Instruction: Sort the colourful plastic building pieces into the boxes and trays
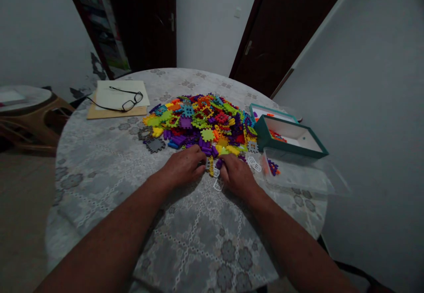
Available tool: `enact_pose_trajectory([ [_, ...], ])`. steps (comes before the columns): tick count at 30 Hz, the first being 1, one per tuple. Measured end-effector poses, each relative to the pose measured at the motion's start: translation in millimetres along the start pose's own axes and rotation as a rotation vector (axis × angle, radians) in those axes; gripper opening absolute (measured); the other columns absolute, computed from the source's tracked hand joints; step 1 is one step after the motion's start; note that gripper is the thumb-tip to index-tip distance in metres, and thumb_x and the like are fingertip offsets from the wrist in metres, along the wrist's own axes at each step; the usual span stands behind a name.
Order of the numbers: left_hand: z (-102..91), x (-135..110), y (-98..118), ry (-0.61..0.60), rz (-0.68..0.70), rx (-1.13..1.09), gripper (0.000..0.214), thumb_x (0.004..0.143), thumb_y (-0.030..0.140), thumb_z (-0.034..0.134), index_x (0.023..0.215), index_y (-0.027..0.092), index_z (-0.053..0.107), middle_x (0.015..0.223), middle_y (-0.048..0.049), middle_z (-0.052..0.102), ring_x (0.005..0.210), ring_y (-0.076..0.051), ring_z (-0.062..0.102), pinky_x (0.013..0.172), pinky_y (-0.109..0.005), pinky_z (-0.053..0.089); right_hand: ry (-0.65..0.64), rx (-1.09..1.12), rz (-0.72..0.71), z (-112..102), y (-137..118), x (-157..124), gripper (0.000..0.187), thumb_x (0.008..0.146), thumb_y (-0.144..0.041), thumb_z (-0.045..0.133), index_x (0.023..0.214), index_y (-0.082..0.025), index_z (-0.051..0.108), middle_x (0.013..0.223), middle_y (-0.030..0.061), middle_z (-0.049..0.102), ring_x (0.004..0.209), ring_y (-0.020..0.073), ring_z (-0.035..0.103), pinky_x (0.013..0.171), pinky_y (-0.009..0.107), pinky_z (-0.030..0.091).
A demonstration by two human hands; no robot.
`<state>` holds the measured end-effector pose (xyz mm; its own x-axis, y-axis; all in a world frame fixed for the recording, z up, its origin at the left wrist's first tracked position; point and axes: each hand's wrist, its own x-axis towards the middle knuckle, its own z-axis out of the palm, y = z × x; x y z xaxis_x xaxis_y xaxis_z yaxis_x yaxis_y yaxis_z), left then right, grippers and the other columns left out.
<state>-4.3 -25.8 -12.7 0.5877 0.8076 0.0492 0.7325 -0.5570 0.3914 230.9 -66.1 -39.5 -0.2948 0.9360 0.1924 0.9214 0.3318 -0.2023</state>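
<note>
A heap of colourful plastic interlocking building pieces (198, 118) lies on the table in front of me. At its near edge, the curled fingers of my left hand (185, 165) are closed at a small grey-and-yellow building piece (211, 166) standing on edge; their exact grip is partly hidden. My right hand (237, 174) is closed, pinching a purple building piece (219, 163) just right of it. White lattice pieces (218, 184) lie flat between the hands. Another white lattice pair (254, 164) is beyond my right hand.
To the right stand a teal box (291, 136), its teal lid (274, 112) and a clear plastic tray (298, 179), each with a few pieces inside. Eyeglasses (128, 104) rest on papers (121, 90) at the back left. A patterned cloth (195, 235) covers the round table.
</note>
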Motion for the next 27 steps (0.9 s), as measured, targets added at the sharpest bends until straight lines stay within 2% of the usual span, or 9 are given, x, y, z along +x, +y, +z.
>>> enact_pose_trajectory([
  [4, 4.2, -1.1, -1.6, 0.029, -0.041, -0.003, 0.039, 0.099, 0.033, 0.066, 0.138, 0.025, 0.067, 0.135, -0.0117, 0.070, 0.124, -0.029, 0.067, 0.101, -0.039, 0.053, 0.056, 0.042, -0.042, -1.6, -7.4, 12.0, 0.049, 0.109, -0.024, 0.044, 0.156, -0.013, 0.053, 0.138, 0.0191, 0.071, 0.124, 0.0281, 0.068, 0.103, 0.038, 0.053],
  [6, 5.6, -0.6, -1.3, 0.034, -0.073, -0.001, 0.055, 0.098, 0.038, 0.069, 0.150, 0.026, 0.059, 0.142, -0.0129, 0.069, 0.129, -0.031, 0.066, 0.104, -0.041, 0.053, -0.012, 0.005, -0.002, -5.0, -13.3, 21.3, 0.058, 0.109, -0.027, 0.046, 0.164, -0.011, 0.043, 0.146, 0.0214, 0.069, 0.125, 0.0293, 0.069, 0.104, 0.040, 0.054],
  [8, 6.5, 0.3, -0.1, 0.045, -0.106, 0.002, 0.063, 0.098, 0.041, 0.071, 0.156, 0.025, 0.054, 0.148, -0.0148, 0.067, 0.134, -0.033, 0.065, 0.107, -0.042, 0.053, -0.117, -0.062, 0.073, -8.9, -19.0, 30.7, 0.063, 0.108, -0.031, 0.050, 0.167, -0.011, 0.040, 0.142, 0.0220, 0.072, 0.119, 0.0308, 0.073, 0.100, 0.040, 0.055],
  [10, 7.0, 1.1, 1.4, 0.053, -0.129, 0.009, 0.065, 0.098, 0.044, 0.070, 0.157, 0.024, 0.053, 0.150, -0.0165, 0.066, 0.136, -0.035, 0.065, 0.108, -0.045, 0.053, -0.184, -0.117, 0.125, -12.2, -23.8, 38.0, 0.064, 0.107, -0.035, 0.054, 0.166, -0.015, 0.042, 0.133, 0.0194, 0.077, 0.112, 0.0313, 0.075, 0.095, 0.040, 0.055],
  [14, 7.3, 1.7, 1.1, 0.032, -0.128, 0.009, 0.057, 0.097, 0.045, 0.072, 0.148, 0.023, 0.060, 0.142, -0.0165, 0.070, 0.131, -0.036, 0.067, 0.105, -0.045, 0.055, -0.208, -0.129, 0.092, -14.6, -30.0, 40.6, 0.051, 0.109, -0.038, 0.054, 0.158, -0.025, 0.051, 0.128, 0.0118, 0.079, 0.114, 0.0287, 0.075, 0.093, 0.036, 0.053],
  [19, 10.3, 1.7, -5.2, 0.025, -0.103, -0.009, 0.054, 0.094, 0.043, 0.076, 0.143, 0.024, 0.063, 0.140, -0.0149, 0.071, 0.130, -0.034, 0.068, 0.105, -0.044, 0.055, -0.208, -0.154, 0.156, -10.3, -31.6, 31.6, 0.038, 0.111, -0.038, 0.050, 0.143, -0.021, 0.059, 0.129, 0.0131, 0.077, 0.113, 0.0275, 0.074, 0.093, 0.034, 0.052],
  [23, 9.1, 0.4, -5.5, 0.006, -0.090, -0.009, 0.060, 0.092, 0.045, 0.079, 0.145, 0.023, 0.063, 0.145, -0.0156, 0.070, 0.136, -0.035, 0.065, 0.110, -0.045, 0.053, -0.192, -0.178, 0.168, -7.7, -30.0, 30.2, 0.041, 0.112, -0.039, 0.049, 0.147, -0.020, 0.056, 0.127, 0.0134, 0.077, 0.112, 0.0278, 0.074, 0.092, 0.035, 0.053],
  [27, 2.1, -1.9, 0.1, -0.030, -0.085, -0.034, 0.069, 0.090, 0.048, 0.083, 0.150, 0.022, 0.062, 0.151, -0.0163, 0.068, 0.141, -0.037, 0.062, 0.113, -0.047, 0.052, -0.184, -0.232, 0.161, -8.3, -31.7, 32.2, 0.044, 0.110, -0.039, 0.053, 0.152, -0.024, 0.056, 0.128, 0.0139, 0.072, 0.106, 0.0274, 0.074, 0.086, 0.035, 0.053],
])
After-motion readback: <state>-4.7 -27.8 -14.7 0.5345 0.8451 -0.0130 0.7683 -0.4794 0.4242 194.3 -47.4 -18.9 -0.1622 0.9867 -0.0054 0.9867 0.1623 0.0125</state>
